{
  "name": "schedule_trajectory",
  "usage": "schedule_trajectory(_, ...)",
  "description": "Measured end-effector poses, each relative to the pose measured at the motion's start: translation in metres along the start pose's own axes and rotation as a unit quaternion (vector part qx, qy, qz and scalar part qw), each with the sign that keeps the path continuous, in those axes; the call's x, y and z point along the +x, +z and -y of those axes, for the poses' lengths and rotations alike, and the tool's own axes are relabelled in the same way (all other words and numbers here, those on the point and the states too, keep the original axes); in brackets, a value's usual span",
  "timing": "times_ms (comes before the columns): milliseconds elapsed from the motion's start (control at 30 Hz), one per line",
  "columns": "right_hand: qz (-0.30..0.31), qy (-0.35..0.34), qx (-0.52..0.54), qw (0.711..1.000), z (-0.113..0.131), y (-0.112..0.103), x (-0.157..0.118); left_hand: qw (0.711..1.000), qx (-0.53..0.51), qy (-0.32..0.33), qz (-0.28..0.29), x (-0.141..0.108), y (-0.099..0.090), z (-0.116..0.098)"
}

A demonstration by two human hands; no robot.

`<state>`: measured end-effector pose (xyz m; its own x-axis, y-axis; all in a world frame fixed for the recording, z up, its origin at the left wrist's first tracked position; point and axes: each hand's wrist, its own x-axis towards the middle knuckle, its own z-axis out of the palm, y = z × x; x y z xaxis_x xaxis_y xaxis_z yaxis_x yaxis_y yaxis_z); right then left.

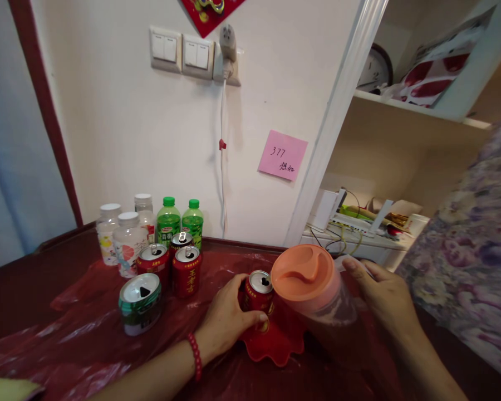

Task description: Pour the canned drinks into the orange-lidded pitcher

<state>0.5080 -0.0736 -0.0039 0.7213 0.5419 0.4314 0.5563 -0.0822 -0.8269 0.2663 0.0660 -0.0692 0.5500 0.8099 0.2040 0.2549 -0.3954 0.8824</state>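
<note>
My left hand (229, 314), with a red bead bracelet at the wrist, is wrapped round an open red can (259, 292) over a red wavy-edged mat (278, 340). My right hand (378, 287) grips the handle of a clear pitcher (332, 312) with an orange lid (304, 273). The pitcher is tilted, its lid close beside the top of the can. No stream of liquid can be made out between them. To the left stand more opened cans, among them a red one (187, 273) and a green one (140, 305).
Behind the cans are clear bottles with white caps (129, 245) and two green-capped bottles (168, 220). Wrinkled clear plastic (79, 340) covers part of the dark red table. A floral curtain (467, 250) hangs at the right, near shelves with a router (350, 223).
</note>
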Motion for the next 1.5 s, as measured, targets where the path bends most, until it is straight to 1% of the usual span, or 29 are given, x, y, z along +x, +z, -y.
schedule_trajectory(200, -0.001, -0.002, -0.012, 1.0, -0.0006, 0.0002, 0.0002, 1.0, -0.005, 0.005, 0.001, 0.0002, 0.0005, 0.0036)
schedule_trajectory(500, 0.005, 0.008, -0.002, 1.0, 0.0004, 0.0004, -0.0006, 1.0, 0.001, -0.003, -0.003, 0.0002, 0.0008, 0.0018)
schedule_trajectory(700, -0.008, -0.005, -0.018, 1.0, 0.0027, 0.0004, -0.0008, 1.0, -0.002, 0.002, 0.002, -0.0004, -0.0004, 0.0019)
schedule_trajectory(900, 0.002, 0.016, -0.005, 1.0, 0.0047, 0.0007, -0.0021, 1.0, -0.007, 0.0, -0.001, -0.0001, 0.0014, 0.0032)
schedule_trajectory(1100, 0.001, 0.008, -0.005, 1.0, 0.0049, 0.0017, -0.0027, 1.0, -0.007, -0.005, 0.003, -0.0002, 0.0, 0.0011)
schedule_trajectory(1333, 0.002, 0.005, 0.002, 1.0, 0.0043, 0.0023, -0.0026, 1.0, -0.01, 0.0, 0.002, 0.0, 0.0011, 0.0045)
schedule_trajectory(1500, 0.002, 0.005, -0.008, 1.0, 0.0039, 0.0017, -0.0019, 1.0, -0.007, -0.009, 0.004, -0.0005, -0.0004, 0.0013)
